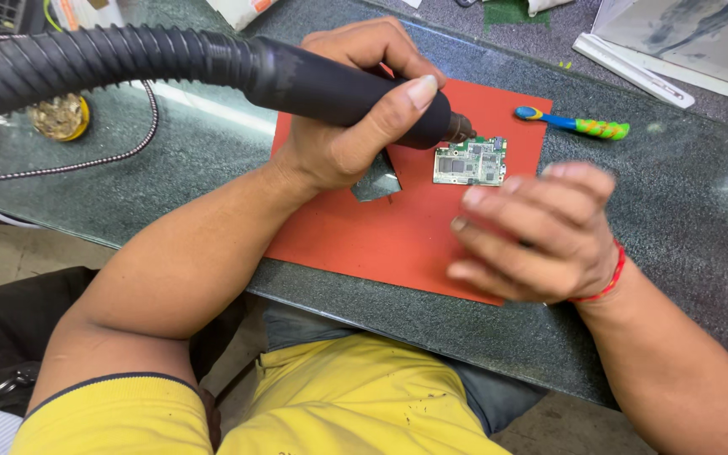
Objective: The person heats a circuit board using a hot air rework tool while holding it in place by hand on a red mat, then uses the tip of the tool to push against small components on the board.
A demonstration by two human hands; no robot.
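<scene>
The hot-air handpiece [339, 84] is being gripped firmly by the left hand [351, 126], long axis running 9 to 3 o'clock, nozzle pointing at the circuit board [470, 161]. The board is lying flat on the red mat [398, 236], near its 1 o'clock corner. The right hand [532, 232] is being held over the mat's 4 o'clock edge, fingers curled, blurred; whether anything is being held cannot be told. Open counter [693, 194] is lying at 3 o'clock. A toothbrush [575, 124] is lying at 1 o'clock. The hose [86, 59] is being cut off at 9 o'clock.

bench: dark speckled stone top [684, 194] (glossy) | floor [10, 253]: beige, dim
</scene>
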